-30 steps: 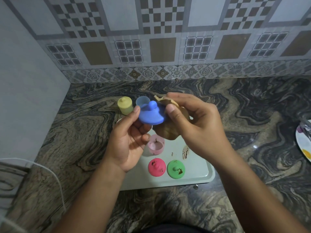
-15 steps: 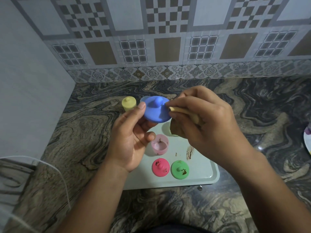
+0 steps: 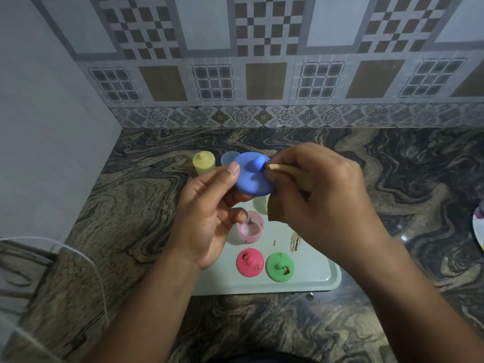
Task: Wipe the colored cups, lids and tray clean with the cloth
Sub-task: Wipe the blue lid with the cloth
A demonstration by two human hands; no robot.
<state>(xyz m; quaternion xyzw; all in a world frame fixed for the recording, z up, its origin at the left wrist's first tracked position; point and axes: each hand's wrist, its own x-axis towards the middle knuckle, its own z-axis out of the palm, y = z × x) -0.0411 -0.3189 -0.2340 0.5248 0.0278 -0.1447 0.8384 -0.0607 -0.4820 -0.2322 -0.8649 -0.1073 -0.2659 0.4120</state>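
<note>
While the left hand [image 3: 207,218] pinched the blue lid [image 3: 251,176] by its rim, thumb on top and fingers curled beneath, the right hand [image 3: 322,189] pinched a rolled fold of cloth [image 3: 277,167] against the base of the lid's knob. Both were raised above the far end of the tray [image 3: 314,271]. Beyond the knuckles, open counter [image 3: 131,205] ran to the tiled wall. Left of the left hand it reached a plain side wall, and right of the right hand it stretched to a plate [image 3: 479,229] at the frame's edge. The tray's near rim lay under the forearms. Just below the left fingertips stood a pink cup [image 3: 250,227], mouth up. Between the wrists lay a pink lid [image 3: 250,262] and a green lid [image 3: 279,266] side by side, both flecked brown. A brown smear [image 3: 295,243] marked the tray beneath the right hand. Beyond the left thumb stood a yellow cup [image 3: 203,162] and a pale cup [image 3: 227,158], the latter half hidden. The blue lid was round, with no long axis. Its top faced up at a tilt, with the knob pointing upward.
</note>
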